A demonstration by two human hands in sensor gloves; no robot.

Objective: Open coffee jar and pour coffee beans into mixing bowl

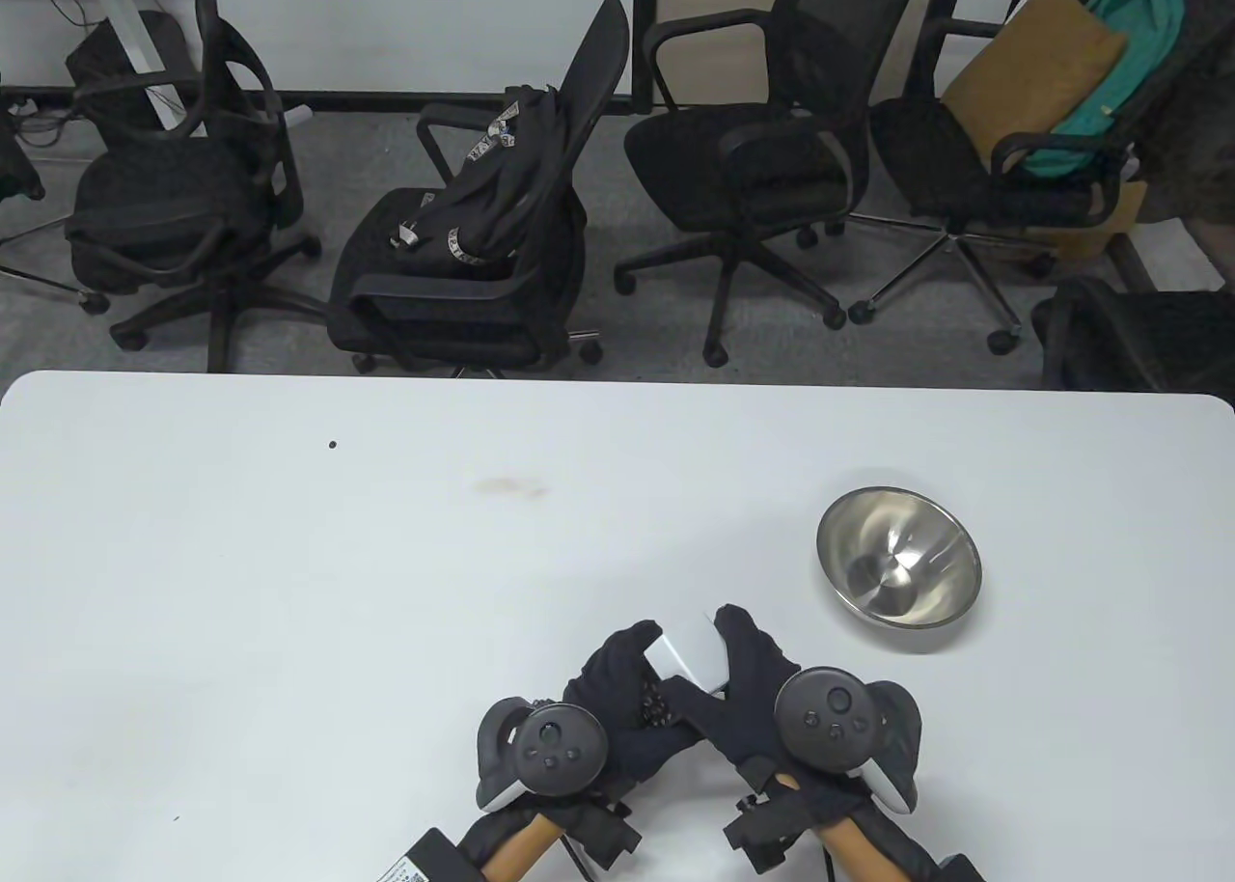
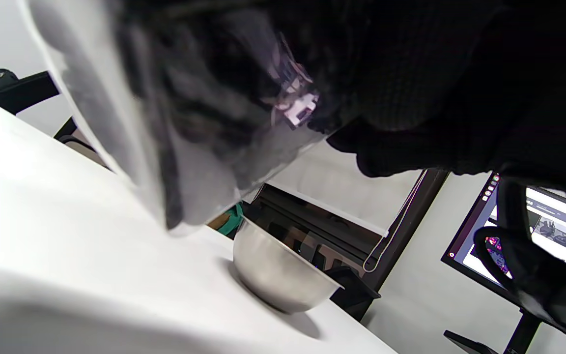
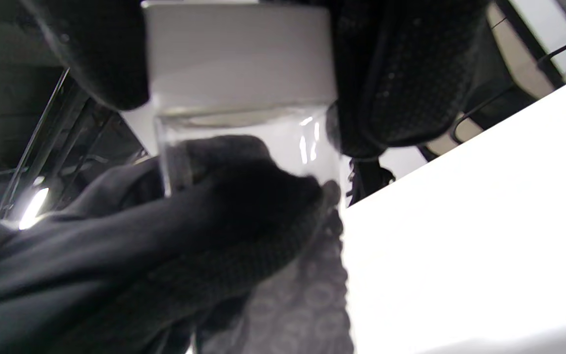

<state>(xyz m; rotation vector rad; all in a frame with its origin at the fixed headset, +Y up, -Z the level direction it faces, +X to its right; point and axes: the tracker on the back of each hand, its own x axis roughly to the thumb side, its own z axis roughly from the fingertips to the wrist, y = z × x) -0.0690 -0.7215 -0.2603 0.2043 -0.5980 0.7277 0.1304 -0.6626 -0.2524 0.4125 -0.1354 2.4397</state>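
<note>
We count one clear glass coffee jar with one white lid, one round stainless-steel mixing bowl, and one white table under them. We see two hands in black sensor gloves, the left hand and the right hand, each with one dark tracker strapped on. Behind the table we make out four black office chairs plainly, with parts of more at the picture's edges, one black backpack, one tan cushion

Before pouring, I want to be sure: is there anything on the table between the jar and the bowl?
Nothing visible. The jar, held by both hands, has only bare table between it and the bowl. Its white lid is still on.
</note>
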